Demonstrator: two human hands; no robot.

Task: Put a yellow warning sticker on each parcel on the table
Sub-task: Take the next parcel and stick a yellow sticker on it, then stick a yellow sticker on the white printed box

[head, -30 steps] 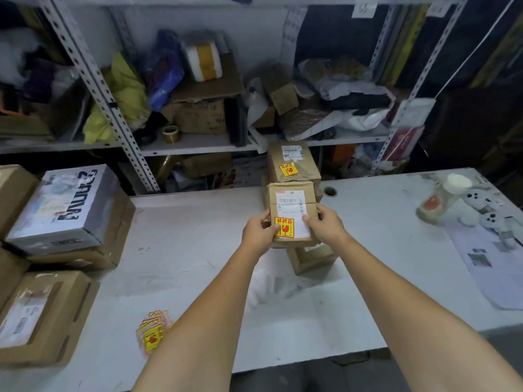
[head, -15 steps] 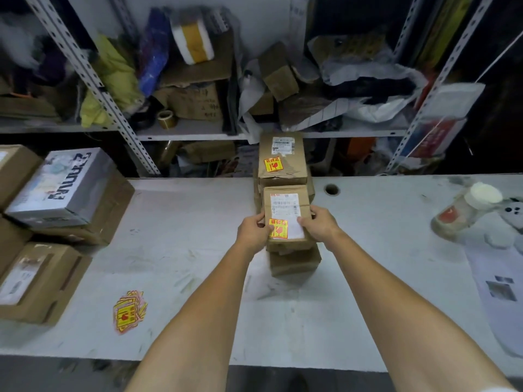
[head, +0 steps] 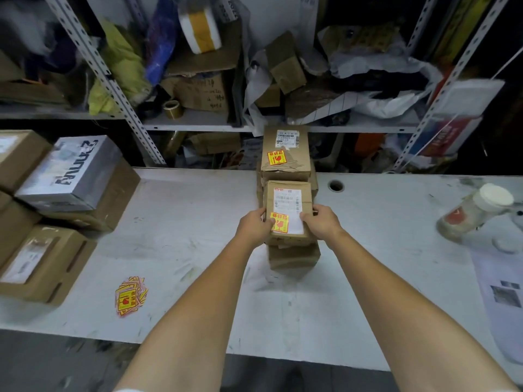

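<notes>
Two yellow warning stickers show at frame centre, their red print too small for me to read. My left hand [head: 253, 226] and right hand [head: 321, 223] clamp curled fingers on the sides of the front parcel [head: 287, 210], brown cardboard with a white barcode label, thumbs on top. It sits on a lower box [head: 294, 256]; spare stickers [head: 130, 295] lie lower left on the table [head: 198, 222].

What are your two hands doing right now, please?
Left hand: closed on the left edge of the parcel, thumb on its sticker.
Right hand: closed on the parcel's right edge.
</notes>
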